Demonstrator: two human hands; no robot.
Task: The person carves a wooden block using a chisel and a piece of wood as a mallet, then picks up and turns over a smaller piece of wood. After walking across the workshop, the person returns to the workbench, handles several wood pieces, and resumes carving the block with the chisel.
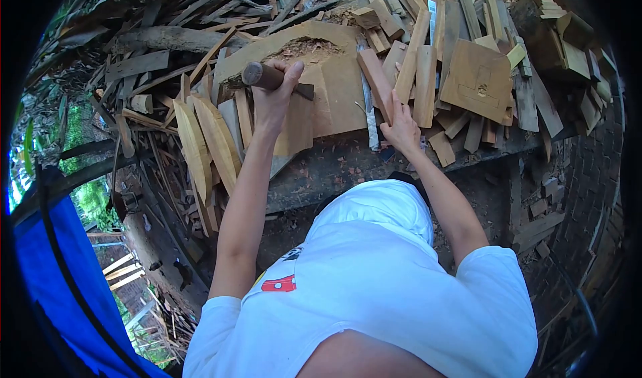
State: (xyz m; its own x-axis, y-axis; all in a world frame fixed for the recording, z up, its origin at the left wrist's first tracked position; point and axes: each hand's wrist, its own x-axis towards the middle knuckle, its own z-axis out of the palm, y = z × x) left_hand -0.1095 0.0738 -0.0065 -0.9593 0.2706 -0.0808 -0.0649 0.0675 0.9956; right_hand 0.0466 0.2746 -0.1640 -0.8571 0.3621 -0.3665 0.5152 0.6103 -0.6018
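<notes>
My left hand point(273, 104) is closed around a tool with a thick, round wooden handle point(262, 76). A dark part shows just right of the fingers; its full shape is hidden. Under it lies a large, light wooden block point(334, 93) with a rough hollow cut in its far side. My right hand point(402, 129) grips the near end of a reddish-brown wooden block point(376, 80), which slants away from me. Paler wooden pieces point(424, 83) lean beside that hand, close to its fingertips.
A flat wooden board with pencil-like lines point(478, 80) lies on the heap at right. Curved pale slabs point(194, 147) stand at left. Scrap wood point(160, 40) is piled behind. A dark bench edge point(321, 180) runs in front of me, and a blue tarp point(73, 277) hangs at lower left.
</notes>
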